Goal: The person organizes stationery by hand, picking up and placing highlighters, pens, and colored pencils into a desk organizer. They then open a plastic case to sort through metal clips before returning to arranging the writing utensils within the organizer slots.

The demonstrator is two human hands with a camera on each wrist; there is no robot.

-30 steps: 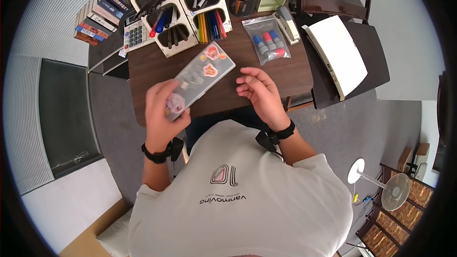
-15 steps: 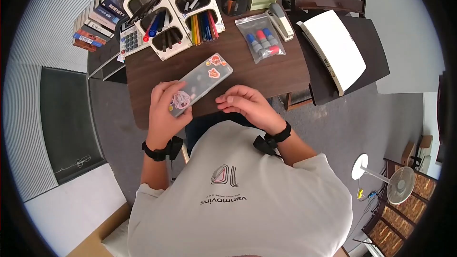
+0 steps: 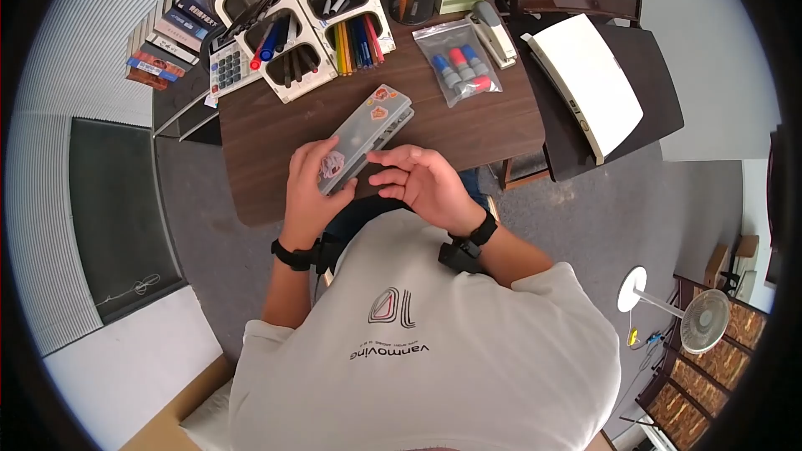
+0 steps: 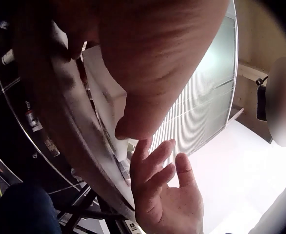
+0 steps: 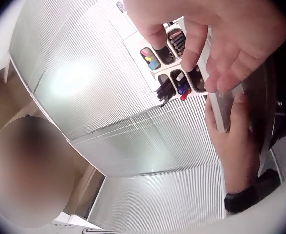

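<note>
On the near side of the desk lies a translucent plastic pencil case (image 3: pixel 361 135) with cartoon stickers on its lid. A gap shows along the lid's right-hand side, with small things visible inside. My left hand (image 3: pixel 307 196) grips the case's near end, thumb on one side and fingers over the other. My right hand (image 3: pixel 428 190) is beside the long edge, fingers spread and loosely bent, with the index fingertip right at the lid's edge. In the right wrist view, the left hand (image 5: pixel 238 151) holds the end of the case (image 5: pixel 224 109).
Behind the case stands a white organizer (image 3: pixel 322 83) with pens, pencils and highlighters. Nearby are a calculator (image 3: pixel 231 68), a mesh pen cup (image 3: pixel 411 8), a stapler (image 3: pixel 493 33) and a zip bag of capped bottles (image 3: pixel 459 67). A white device (image 3: pixel 593 88) lies on the right-hand table.
The left hand has shifted right with the pencil case, which has turned steeper. The right hand has come in to its edge. A gap has appeared beneath the lid.
</note>
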